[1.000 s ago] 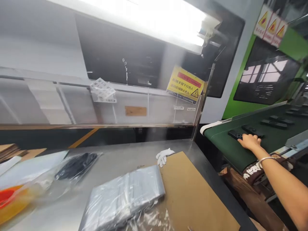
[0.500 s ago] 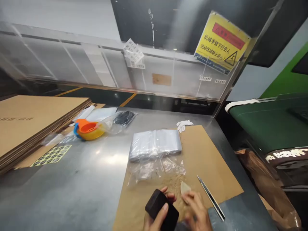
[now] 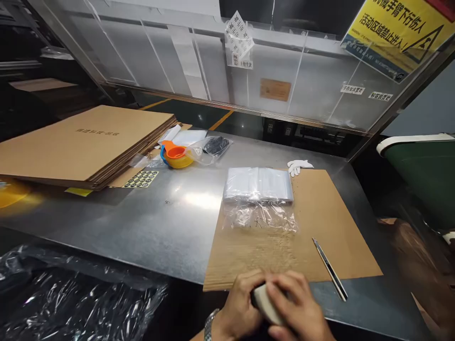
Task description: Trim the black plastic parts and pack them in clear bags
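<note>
Low in the view, at the table's front edge, my left hand (image 3: 241, 303) is wrapped round a small black block (image 3: 253, 297) with rounded corners; only a dark sliver of it shows. My right hand (image 3: 300, 305) presses a beige flat piece (image 3: 267, 305), perhaps a pad or cloth, against the block. The fingers of both hands nearly meet. Beyond them a cardboard sheet (image 3: 320, 213) carries a stack of clear plastic bags (image 3: 258, 184). A box cutter (image 3: 330, 270) lies to the right of my right hand, partly on the sheet.
Stacked flat cardboard (image 3: 85, 142) stands at the left. Beside it are an orange and yellow plastic cup set (image 3: 177, 158), a bag with dark contents (image 3: 216, 146) and a sticker sheet (image 3: 141, 179). A white glove (image 3: 299, 166) lies at the back. Black plastic (image 3: 71, 298) fills the lower left.
My hands have come together, and the beige piece, earlier held apart at the right, is now against the black block. The camera view has turned left and downward.
</note>
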Tool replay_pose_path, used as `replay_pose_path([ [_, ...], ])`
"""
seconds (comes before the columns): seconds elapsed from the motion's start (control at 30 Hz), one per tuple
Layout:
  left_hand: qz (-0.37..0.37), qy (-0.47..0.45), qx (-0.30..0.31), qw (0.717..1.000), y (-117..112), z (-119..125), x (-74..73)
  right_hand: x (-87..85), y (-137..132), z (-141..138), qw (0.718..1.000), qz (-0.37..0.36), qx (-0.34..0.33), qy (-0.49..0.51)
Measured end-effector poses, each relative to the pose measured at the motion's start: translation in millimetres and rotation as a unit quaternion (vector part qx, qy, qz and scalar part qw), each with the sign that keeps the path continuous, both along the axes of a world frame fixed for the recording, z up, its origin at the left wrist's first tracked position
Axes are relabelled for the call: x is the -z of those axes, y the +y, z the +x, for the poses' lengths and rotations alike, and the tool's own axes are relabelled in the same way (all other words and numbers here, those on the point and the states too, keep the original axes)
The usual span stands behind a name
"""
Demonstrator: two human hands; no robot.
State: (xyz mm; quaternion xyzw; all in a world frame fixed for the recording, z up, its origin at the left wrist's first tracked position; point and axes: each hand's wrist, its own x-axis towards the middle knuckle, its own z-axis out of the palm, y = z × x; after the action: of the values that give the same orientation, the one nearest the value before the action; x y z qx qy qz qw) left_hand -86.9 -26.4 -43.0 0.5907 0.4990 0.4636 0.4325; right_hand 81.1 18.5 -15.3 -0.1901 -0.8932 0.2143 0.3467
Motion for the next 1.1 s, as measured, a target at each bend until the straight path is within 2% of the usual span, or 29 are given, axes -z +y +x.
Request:
replay_pose_path([
  [0.03,0.005,0.010,0.001,1.000,0,-1,-3.2,-1.8,-2,-3,0.999,0.029,-0.018,0.004],
  [0.1,0.010,0.028,0.007,1.000,-2,-3,-9.3,0.2,-5,-6,0.999,0.046,-0.013,-0.004],
  [0.27,-0.008,0.047,0.045,0.998,-7,-5,-14.6,6.4,-12,-5,0.999,0.021,0.033,0.000],
  [0.37,-0.021,-0.019,0.050,0.998,-6,-2,-13.2,-2.2,-12,-6,1.000,0.022,0.015,-0.003],
  [0.47,-0.081,-0.159,0.059,0.982,-4,1,-12.3,-9.6,-9,-7,0.997,-0.067,0.039,-0.010],
  [0.53,-0.112,-0.273,0.037,0.955,-2,4,-10.5,-5.0,-9,-9,0.985,-0.152,0.078,0.009],
  [0.63,-0.124,-0.454,-0.025,0.882,3,8,-6.2,19.1,-20,-14,0.964,-0.222,0.136,0.062],
  [0.7,-0.147,-0.554,-0.035,0.819,7,7,-4.1,40.2,-31,-12,0.958,-0.229,0.159,0.073],
  [0.77,-0.188,-0.617,-0.033,0.763,12,3,-4.1,58.0,-40,-2,0.962,-0.211,0.161,0.065],
  [0.83,-0.224,-0.646,-0.038,0.729,15,-2,-6.0,66.9,-43,13,0.972,-0.185,0.137,0.047],
  [0.9,-0.242,-0.650,-0.037,0.719,17,-3,-8.2,63.8,-41,27,0.974,-0.168,0.145,0.031],
  [1.0,-0.282,-0.622,-0.003,0.730,15,4,-9.0,40.5,-29,32,0.968,-0.148,0.199,0.038],
  [1.03,-0.304,-0.601,0.015,0.740,14,7,-8.4,30.2,-25,29,0.970,-0.134,0.198,0.037],
  [1.1,-0.347,-0.549,0.053,0.759,10,15,-6.6,10.6,-16,16,0.985,-0.091,0.147,0.016],
])
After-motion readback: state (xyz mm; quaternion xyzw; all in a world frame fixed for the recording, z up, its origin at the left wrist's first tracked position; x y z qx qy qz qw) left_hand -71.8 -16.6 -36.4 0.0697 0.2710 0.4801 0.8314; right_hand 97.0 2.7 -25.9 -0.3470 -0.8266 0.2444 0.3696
